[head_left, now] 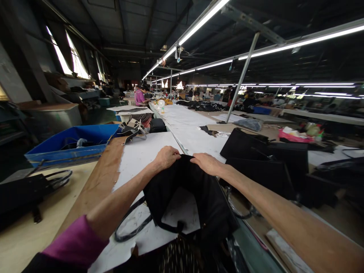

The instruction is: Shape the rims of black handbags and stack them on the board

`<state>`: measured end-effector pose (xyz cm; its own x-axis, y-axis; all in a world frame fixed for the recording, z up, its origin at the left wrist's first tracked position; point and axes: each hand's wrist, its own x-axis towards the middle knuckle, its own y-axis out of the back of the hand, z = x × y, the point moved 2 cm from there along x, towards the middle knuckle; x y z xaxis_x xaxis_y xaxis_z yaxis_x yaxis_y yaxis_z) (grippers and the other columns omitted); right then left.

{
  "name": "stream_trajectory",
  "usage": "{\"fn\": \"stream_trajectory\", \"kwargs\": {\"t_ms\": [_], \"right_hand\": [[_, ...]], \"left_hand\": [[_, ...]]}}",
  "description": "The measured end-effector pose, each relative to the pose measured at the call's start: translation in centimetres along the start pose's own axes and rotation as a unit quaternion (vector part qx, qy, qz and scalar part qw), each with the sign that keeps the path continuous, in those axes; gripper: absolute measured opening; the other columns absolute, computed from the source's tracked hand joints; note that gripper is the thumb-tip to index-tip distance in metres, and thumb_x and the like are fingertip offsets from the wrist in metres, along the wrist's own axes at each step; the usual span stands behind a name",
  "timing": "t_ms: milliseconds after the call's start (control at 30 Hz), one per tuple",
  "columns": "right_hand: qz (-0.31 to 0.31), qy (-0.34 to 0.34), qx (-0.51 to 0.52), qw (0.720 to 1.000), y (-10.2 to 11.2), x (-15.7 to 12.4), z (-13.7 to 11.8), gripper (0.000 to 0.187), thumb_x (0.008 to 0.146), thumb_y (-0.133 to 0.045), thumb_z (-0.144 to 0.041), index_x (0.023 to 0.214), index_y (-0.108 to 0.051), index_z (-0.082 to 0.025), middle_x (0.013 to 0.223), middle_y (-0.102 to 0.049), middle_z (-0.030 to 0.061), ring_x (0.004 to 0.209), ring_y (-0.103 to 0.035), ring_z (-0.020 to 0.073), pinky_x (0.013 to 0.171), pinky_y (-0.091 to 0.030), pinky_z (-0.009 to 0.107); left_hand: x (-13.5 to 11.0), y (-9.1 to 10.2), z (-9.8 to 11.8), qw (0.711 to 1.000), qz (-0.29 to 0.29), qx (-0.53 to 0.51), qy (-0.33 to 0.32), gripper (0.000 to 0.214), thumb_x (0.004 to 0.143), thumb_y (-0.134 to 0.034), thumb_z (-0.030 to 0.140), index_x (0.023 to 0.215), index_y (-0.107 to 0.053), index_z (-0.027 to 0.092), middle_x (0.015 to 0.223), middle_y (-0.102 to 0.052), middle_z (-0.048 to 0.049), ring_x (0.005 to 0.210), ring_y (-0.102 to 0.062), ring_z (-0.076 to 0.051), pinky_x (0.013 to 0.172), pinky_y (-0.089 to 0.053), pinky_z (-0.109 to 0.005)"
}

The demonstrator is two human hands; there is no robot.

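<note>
A black fabric bag stands in front of me on the white-covered table, its opening facing me. My left hand pinches the far top edge of the bag, thumb and fingers closed on the cloth. A short way to the right, my right hand grips the same edge, with its fingertips partly hidden. A dark looped handle, seemingly wrapped in clear plastic, lies at the bag's left side. Through the opening a pale patch shows.
Several black bags are piled at the right. On the left are a blue bin, another black bag and some cut pieces. A metal post rises from the table. Further off sits a person in purple.
</note>
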<state>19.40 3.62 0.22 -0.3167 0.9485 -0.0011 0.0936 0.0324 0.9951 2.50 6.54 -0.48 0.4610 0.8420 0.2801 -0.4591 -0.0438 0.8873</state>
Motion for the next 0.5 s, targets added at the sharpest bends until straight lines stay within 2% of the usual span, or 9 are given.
{"fn": "stream_trajectory", "kwargs": {"t_ms": [100,200,367,500], "right_hand": [[-0.006,-0.022,0.006,1.000,0.1,-2.5,1.1,0.035,0.088,-0.027,-0.041,0.086,-0.053,-0.017,0.082,-0.062,0.0088,0.075,-0.058,0.0187,0.058,-0.034,0.025],[-0.018,-0.077,0.021,0.997,-0.2,-5.3,1.7,0.032,0.087,-0.028,-0.041,0.082,-0.050,-0.017,0.079,-0.061,0.0084,0.069,-0.056,0.0179,0.055,-0.032,0.025],[0.004,-0.129,0.027,0.991,-0.9,-9.7,1.4,0.032,0.087,-0.026,-0.040,0.072,-0.045,-0.019,0.073,-0.059,0.0070,0.065,-0.055,0.0180,0.053,-0.030,0.026],[0.018,-0.162,0.057,0.985,-0.9,-11.4,1.1,0.032,0.086,-0.026,-0.040,0.069,-0.043,-0.019,0.073,-0.060,0.0075,0.067,-0.056,0.0191,0.055,-0.032,0.027]], "left_hand": [[-0.1,0.0,-0.1,0.999,-0.001,-0.031,-0.016,0.025,0.074,-0.046,0.028,0.077,-0.068,0.017,0.065,-0.064,-0.0019,0.065,-0.055,-0.015,0.060,-0.037,-0.022],[-0.3,-0.1,-0.2,0.999,0.007,-0.043,-0.019,0.025,0.074,-0.046,0.027,0.078,-0.068,0.016,0.066,-0.065,-0.0024,0.065,-0.056,-0.015,0.062,-0.038,-0.023],[-0.7,0.2,-0.2,0.998,0.010,-0.065,-0.010,0.028,0.074,-0.044,0.027,0.079,-0.068,0.014,0.065,-0.065,-0.0028,0.063,-0.055,-0.015,0.062,-0.038,-0.023],[-1.4,0.7,0.5,0.996,-0.008,-0.087,-0.007,0.029,0.075,-0.042,0.028,0.081,-0.067,0.014,0.066,-0.065,-0.0013,0.062,-0.055,-0.014,0.059,-0.039,-0.021]]}}
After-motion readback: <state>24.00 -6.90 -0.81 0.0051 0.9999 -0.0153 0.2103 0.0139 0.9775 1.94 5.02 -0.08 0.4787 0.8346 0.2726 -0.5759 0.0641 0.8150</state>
